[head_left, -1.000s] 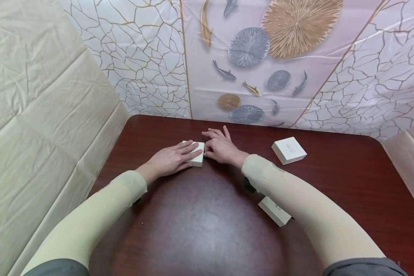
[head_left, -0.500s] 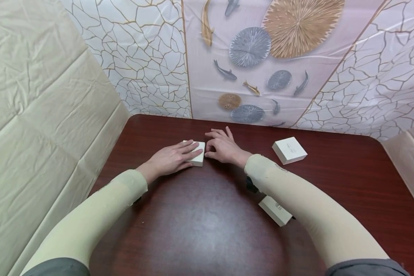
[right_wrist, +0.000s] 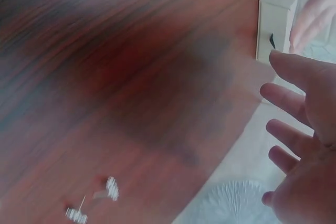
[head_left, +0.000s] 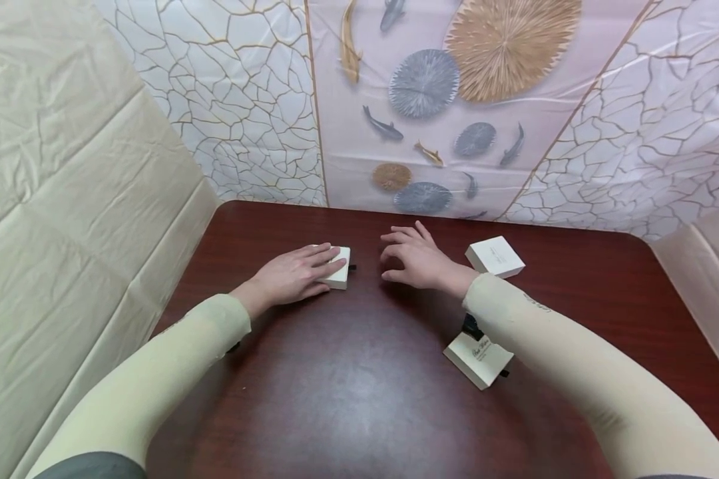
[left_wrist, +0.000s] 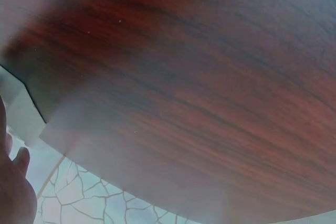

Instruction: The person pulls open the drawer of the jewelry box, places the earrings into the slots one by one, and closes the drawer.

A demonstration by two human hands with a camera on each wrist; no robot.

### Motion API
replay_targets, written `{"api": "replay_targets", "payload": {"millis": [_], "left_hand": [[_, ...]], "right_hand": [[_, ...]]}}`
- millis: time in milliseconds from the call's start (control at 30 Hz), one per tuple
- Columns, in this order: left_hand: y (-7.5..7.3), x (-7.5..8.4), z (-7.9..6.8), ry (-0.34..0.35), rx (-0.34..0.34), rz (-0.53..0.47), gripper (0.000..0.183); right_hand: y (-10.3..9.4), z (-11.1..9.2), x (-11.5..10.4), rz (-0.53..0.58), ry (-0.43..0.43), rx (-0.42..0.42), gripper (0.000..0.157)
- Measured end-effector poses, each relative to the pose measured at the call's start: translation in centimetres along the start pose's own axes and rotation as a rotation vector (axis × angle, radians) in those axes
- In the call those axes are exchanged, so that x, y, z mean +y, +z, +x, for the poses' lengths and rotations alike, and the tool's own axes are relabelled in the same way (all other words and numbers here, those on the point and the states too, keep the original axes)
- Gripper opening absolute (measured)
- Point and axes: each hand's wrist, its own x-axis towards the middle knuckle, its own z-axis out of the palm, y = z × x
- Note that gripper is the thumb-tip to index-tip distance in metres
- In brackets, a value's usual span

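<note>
My left hand (head_left: 296, 273) rests on a small white box (head_left: 341, 276) at the table's left, its fingers laid straight across the top and the thumb along the near side. A black pull tab (head_left: 352, 267) sticks out of the box's right side. In the right wrist view the same box (right_wrist: 266, 27) shows that tab (right_wrist: 272, 40) on its facing side. My right hand (head_left: 416, 259) hovers a short way right of the box, fingers spread and loosely bent, holding nothing. In the left wrist view only part of the box (left_wrist: 26, 119) and hand (left_wrist: 16, 187) shows.
A second white box (head_left: 497, 254) stands behind the right forearm. Another white box (head_left: 476, 362) with a black tab lies nearer, below that wrist. Two small sparkling earrings (right_wrist: 112, 188) lie on the dark wooden table (head_left: 335, 399). A patterned cloth (head_left: 425, 86) hangs behind.
My right hand has drawn away to the right from the box's side, and the black tab there has come into view. My left hand stays on the box.
</note>
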Motion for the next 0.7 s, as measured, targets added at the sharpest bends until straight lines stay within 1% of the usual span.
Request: {"api": "replay_targets", "payload": {"millis": [100, 233, 333, 533, 700], "left_hand": [[-0.3, 0.1, 0.2, -0.007, -0.018, -0.005, 0.06], [-0.7, 0.5, 0.5, -0.009, -0.015, -0.014, 0.06], [-1.1, 0.9, 0.7, -0.004, -0.019, -0.003, 0.06], [-2.0, 1.6, 1.1, -0.003, -0.055, 0.024, 0.062], [-2.2, 2.0, 1.2, 0.003, -0.06, 0.019, 0.062]], "right_hand": [[-0.9, -1.4, 0.7, -0.003, -0.007, 0.005, 0.033], [-1.9, -3.5, 1.5, -0.026, -0.012, 0.002, 0.039], [-2.4, -4.8, 2.0, -0.039, -0.02, 0.016, 0.041], [-3.1, -7.0, 3.0, -0.048, -0.019, 0.035, 0.041], [-3.3, -8.6, 3.4, -0.055, -0.024, 0.032, 0.04]]}}
